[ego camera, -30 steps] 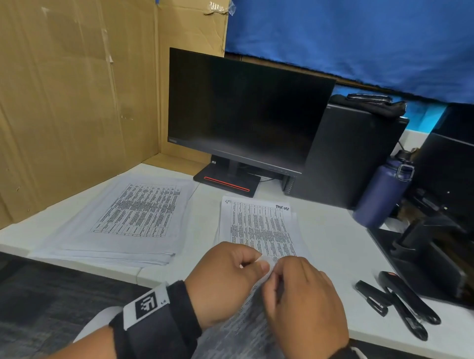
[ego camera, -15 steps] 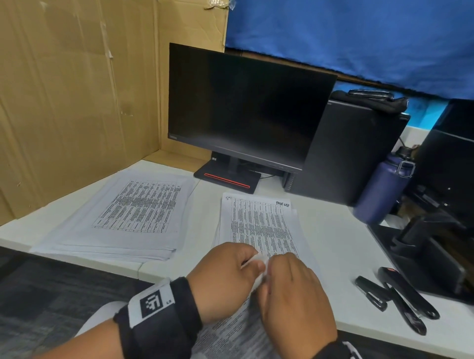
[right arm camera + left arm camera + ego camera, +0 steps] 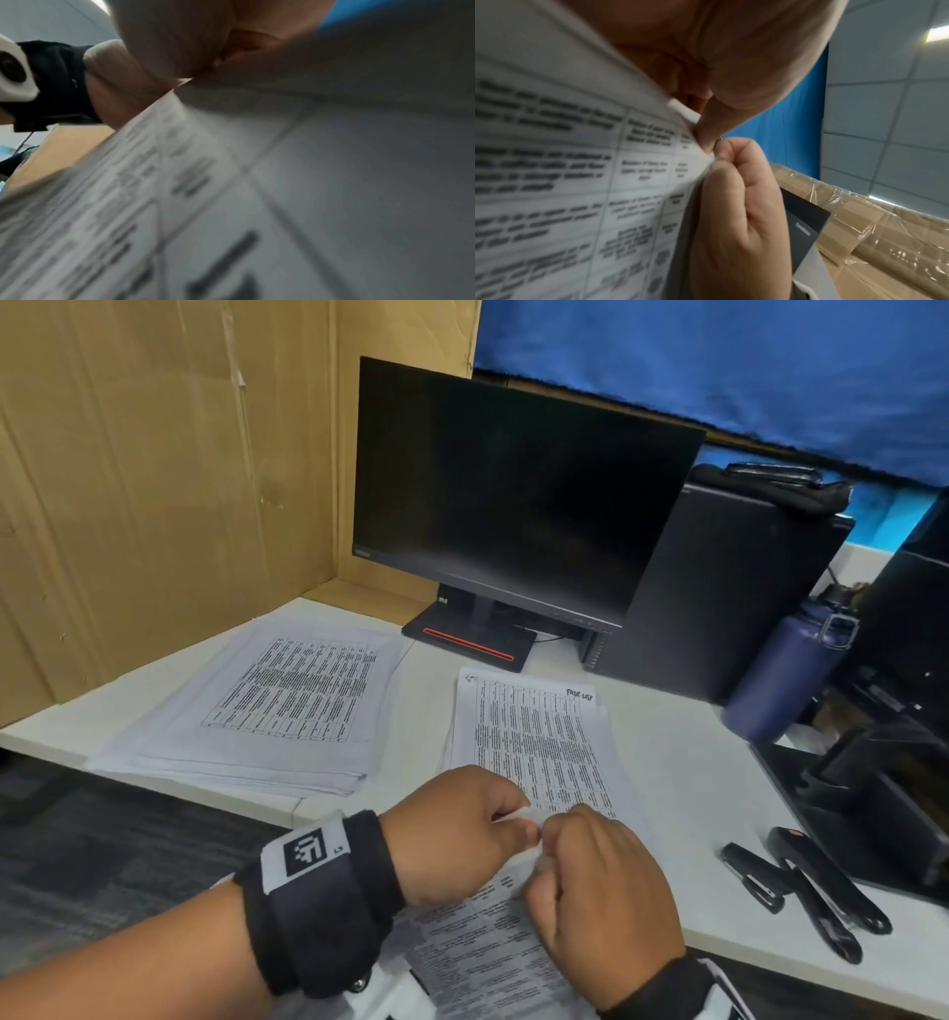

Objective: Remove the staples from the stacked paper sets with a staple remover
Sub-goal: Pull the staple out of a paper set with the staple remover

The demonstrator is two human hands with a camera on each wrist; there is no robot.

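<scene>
Your white tabletop [image 3: 683, 793] carries a paper stack [image 3: 267, 706] far left, another [image 3: 539, 737] mid, monitor [image 3: 513, 495] behind, bottle [image 3: 785, 675] and black tools [image 3: 811, 891] right.

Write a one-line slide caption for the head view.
Both hands, left and right, pinch a printed paper set's corner; black tools lie untouched on the white desk.

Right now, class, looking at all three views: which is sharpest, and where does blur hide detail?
Head view: sharpest, evenly lit, wide-angle bend in the monitor. Left wrist view: paper set print is smeared; the fingers are clearer. Right wrist view: heavy blur, dim, table lines only just traceable.
</scene>
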